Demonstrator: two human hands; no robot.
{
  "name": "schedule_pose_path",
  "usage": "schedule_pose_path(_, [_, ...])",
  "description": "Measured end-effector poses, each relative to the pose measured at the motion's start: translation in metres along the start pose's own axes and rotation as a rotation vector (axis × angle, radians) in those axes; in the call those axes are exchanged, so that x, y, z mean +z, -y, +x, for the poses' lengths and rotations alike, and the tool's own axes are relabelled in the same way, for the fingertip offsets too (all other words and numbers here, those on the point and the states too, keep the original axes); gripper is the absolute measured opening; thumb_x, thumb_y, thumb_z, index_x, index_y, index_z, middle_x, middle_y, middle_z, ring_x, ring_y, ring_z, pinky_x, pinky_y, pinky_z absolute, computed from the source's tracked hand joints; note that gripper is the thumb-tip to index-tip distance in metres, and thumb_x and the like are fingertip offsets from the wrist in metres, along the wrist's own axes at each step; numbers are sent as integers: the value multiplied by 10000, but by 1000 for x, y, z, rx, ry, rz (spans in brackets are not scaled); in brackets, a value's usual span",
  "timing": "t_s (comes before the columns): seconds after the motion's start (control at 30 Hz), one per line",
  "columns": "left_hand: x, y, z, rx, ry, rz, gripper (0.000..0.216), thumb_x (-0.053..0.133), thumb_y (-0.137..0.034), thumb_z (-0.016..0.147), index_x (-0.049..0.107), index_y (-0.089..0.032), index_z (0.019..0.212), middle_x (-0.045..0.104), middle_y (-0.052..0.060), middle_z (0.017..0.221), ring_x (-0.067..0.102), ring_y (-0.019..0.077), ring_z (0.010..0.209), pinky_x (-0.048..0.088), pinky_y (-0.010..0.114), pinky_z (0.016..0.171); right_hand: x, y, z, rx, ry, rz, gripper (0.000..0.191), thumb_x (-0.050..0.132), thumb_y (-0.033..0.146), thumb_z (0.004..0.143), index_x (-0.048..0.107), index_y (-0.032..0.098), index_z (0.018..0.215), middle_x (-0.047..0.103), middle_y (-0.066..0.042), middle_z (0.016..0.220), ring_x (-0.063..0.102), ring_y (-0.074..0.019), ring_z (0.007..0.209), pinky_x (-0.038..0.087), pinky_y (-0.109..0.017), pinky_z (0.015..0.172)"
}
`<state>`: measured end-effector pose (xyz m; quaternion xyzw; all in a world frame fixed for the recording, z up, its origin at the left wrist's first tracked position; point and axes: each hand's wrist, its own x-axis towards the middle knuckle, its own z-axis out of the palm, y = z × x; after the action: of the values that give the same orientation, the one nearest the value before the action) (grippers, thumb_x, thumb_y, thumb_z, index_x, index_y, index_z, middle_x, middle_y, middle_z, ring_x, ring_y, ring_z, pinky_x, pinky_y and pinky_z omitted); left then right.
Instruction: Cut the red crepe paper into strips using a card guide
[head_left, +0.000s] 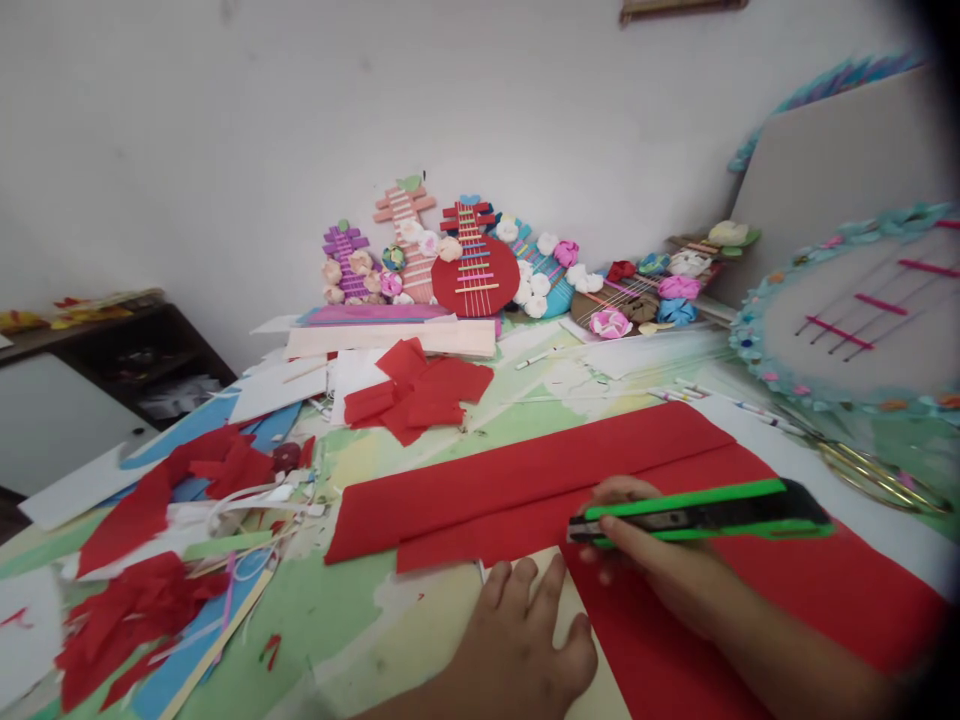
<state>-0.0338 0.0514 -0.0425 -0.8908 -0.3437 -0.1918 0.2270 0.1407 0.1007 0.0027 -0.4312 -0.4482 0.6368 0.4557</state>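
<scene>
Left hand spread flat, empty; right hand grips green cutter on creased red paper.

A craft room: behind the red paper sheet on the littered worktop, finished paper instruments with paper flowers line the wall.

Single head view, forward and down, close over table, facing wall.
</scene>
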Motion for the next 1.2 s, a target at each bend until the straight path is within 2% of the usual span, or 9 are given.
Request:
schedule_pose_path(0.07, [0,0,0,-5,9,-4,217,505,-199,767,466,-241,977,537,129,1099,515,290,906,353,436,764,0,-5,2,-40,66,-179,198,579,337,724,449,215,811,611,10,680,585,-139,604,453,-263,553])
schedule_pose_path(0.17, [-3,0,-1,6,65,-10,268,541,-213,751,468,-247,1007,528,137,1113,507,302,929,342,449,777,-1,-11,6,-97,90,-375,138,553,296,750,445,220,791,555,40,658,538,-105,592,427,-231,553])
schedule_pose_path(0.23, [-7,1,0,19,118,-28,306,561,-330,757,468,-250,1038,514,155,1130,506,317,933,343,460,773,-2,-14,8,-135,86,-443,124,546,278,753,440,224,789,530,48,655,520,-99,587,412,-219,534])
schedule_pose_path(0.33, [-14,4,3,20,185,-108,527,499,-614,700,473,-243,1073,492,195,1145,515,343,919,360,471,747,-3,-18,9,-165,86,-472,117,537,281,759,441,223,793,521,45,657,521,-104,588,413,-225,534])
schedule_pose_path(0.4, [-17,5,5,19,233,-158,611,459,-679,667,476,-239,1091,479,214,1155,514,356,927,365,475,740,-3,-21,8,-187,73,-475,123,538,284,757,440,221,795,526,39,683,527,-105,594,418,-232,544])
schedule_pose_path(0.67, [-15,2,3,-56,331,-248,632,486,-658,645,480,-257,1133,421,191,1228,431,387,1018,313,515,789,-6,-23,6,-211,79,-529,136,543,297,752,431,225,781,510,39,684,512,-103,590,418,-240,553])
schedule_pose_path(0.87, [-13,2,0,-52,307,-260,647,461,-668,652,461,-258,1152,402,181,1248,411,375,1033,306,504,802,-2,-23,8,-227,78,-488,162,551,300,741,411,218,748,501,44,645,495,-99,552,410,-240,527])
schedule_pose_path(1.1, [-19,6,4,-22,317,-233,613,433,-675,675,481,-254,1118,452,184,1201,456,354,1001,332,471,787,3,-5,0,-129,89,-459,127,574,315,710,493,232,762,553,25,657,513,-122,583,408,-248,528])
schedule_pose_path(1.2, [-18,6,4,-13,308,-225,622,428,-675,679,470,-250,1131,448,188,1203,439,347,1024,325,470,797,3,-11,2,-177,36,-477,135,594,313,683,494,230,721,550,28,642,504,-119,573,402,-244,519])
